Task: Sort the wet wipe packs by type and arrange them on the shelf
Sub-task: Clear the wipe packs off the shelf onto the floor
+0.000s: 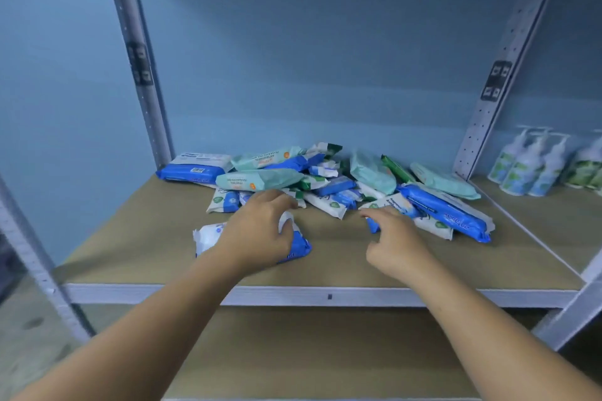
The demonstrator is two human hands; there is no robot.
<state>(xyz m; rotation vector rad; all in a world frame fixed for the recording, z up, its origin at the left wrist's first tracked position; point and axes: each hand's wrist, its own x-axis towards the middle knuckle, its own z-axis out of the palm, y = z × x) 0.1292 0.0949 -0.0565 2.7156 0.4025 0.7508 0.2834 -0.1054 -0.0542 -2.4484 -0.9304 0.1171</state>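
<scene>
Left hand is gripping a white-and-blue pack, fingers curling over its glossy, crinkled film. That pack is lying on the shelf, just in front of the heap. Right hand is hovering at the heap's near edge, fingers loosely bent over the corner of a small blue pack, and I cannot tell whether they are pinching it. The heap of wet wipe packs is sitting mid-shelf toward the back, all soft pillow-shaped sachets. The mint-green packs are showing a round orange badge, their print too blurred to read. A long blue pack on the left is showing a white barcode patch. The shelf board is looking like matte tan fibreboard in a white metal frame, with a perforated upright. White pump bottles with green labels are standing on the neighbouring shelf.
</scene>
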